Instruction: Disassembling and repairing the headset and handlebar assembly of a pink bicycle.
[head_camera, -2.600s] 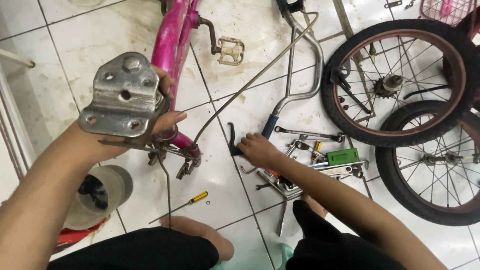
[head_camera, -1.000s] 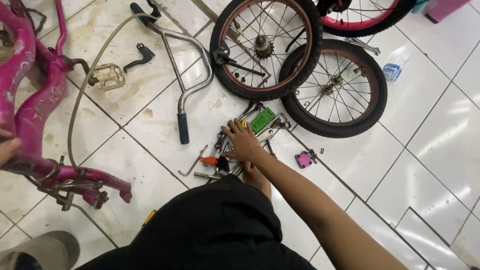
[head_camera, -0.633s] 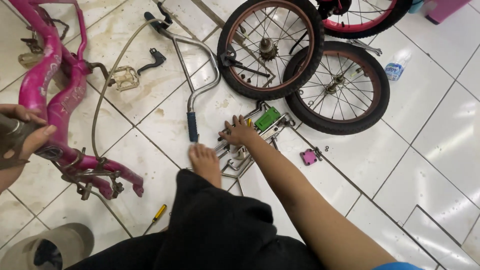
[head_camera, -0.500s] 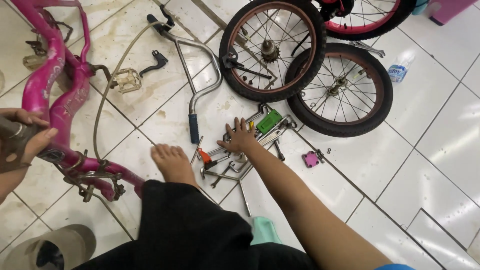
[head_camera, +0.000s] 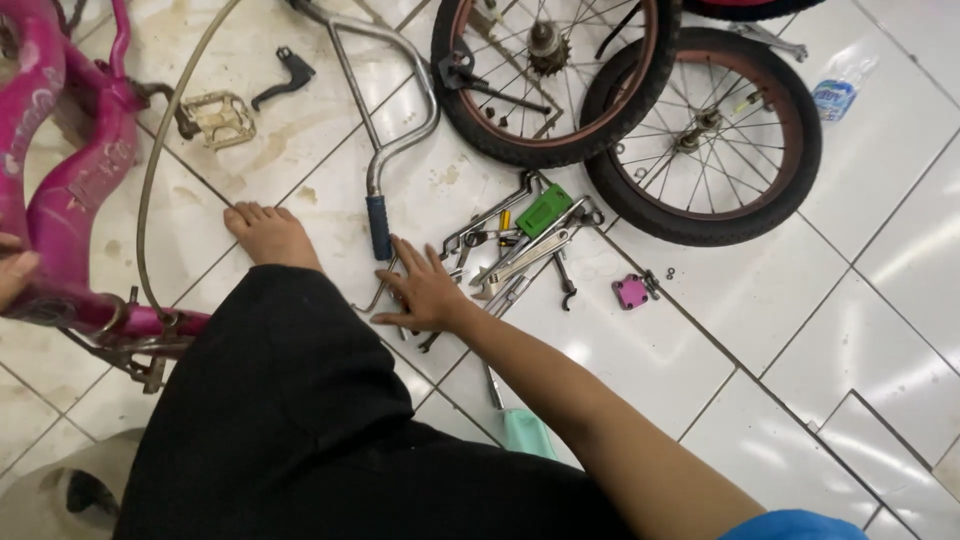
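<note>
Flat, right hand spread on wrenches

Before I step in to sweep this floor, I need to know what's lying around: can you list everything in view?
bicycle frame: one, pink, far left, lying on the tiles
cable: one, dull tan, curving down beside the frame
pedal: one, metal, upper left
brake lever: one, black, right of the pedal
handlebar: one, silver with a blue grip, top centre
wheels: two whole, black tyres, top right, overlapping; a third only at the top edge
wrenches: several, silver, piled at centre
green tool: one, in the pile
small pink part: one, right of the pile
plastic bottle: one, clear, far right
bare foot: one, left of centre
left hand: at the left edge, by the frame
right hand: flat on tools by the grip
</note>
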